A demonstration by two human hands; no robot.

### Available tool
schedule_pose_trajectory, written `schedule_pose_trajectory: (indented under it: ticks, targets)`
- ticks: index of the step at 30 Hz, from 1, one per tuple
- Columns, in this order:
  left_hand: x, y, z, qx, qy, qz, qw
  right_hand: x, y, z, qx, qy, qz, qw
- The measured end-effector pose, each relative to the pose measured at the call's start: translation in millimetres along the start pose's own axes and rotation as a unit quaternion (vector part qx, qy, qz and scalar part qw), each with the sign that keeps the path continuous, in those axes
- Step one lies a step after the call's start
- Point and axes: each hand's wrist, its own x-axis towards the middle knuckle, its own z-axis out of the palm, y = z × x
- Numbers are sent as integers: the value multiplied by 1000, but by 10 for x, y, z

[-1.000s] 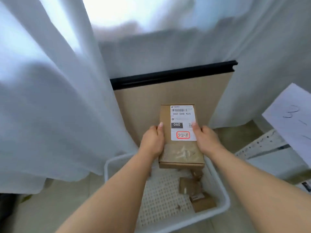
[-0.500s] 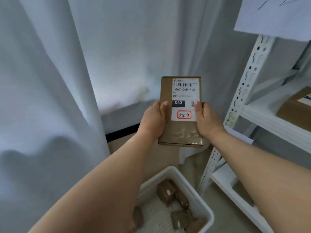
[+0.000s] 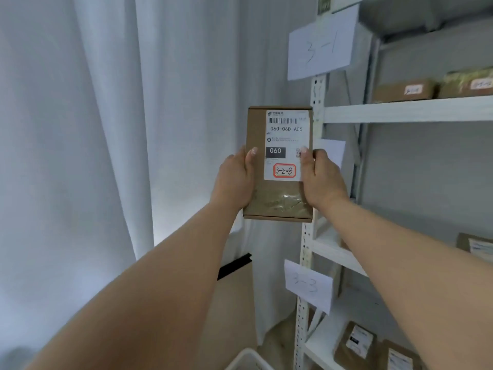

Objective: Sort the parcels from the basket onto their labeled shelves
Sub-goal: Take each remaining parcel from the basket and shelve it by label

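Shelf upright [image 3: 316, 108] right of parcel [image 3: 278, 201], curtain [image 3: 106, 129] left

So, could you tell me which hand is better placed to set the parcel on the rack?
Right. The right hand grips the parcel on the rack side; the left hand is by the curtain.
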Motion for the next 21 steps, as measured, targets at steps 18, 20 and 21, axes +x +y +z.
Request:
schedule_pose_trajectory:
  ticks: [18,20,21]
  targets:
    - [516,2008,203,-79,-2,147,986,183,-320,-2210,-120,175,-22,977]
    - [473,2258,336,-99,-5,161,982,138,-244,-2486,-136,188,-17,972]
    - [441,2414,425,-110,-8,165,980,101,-196,-2657,-144,194,-14,970]
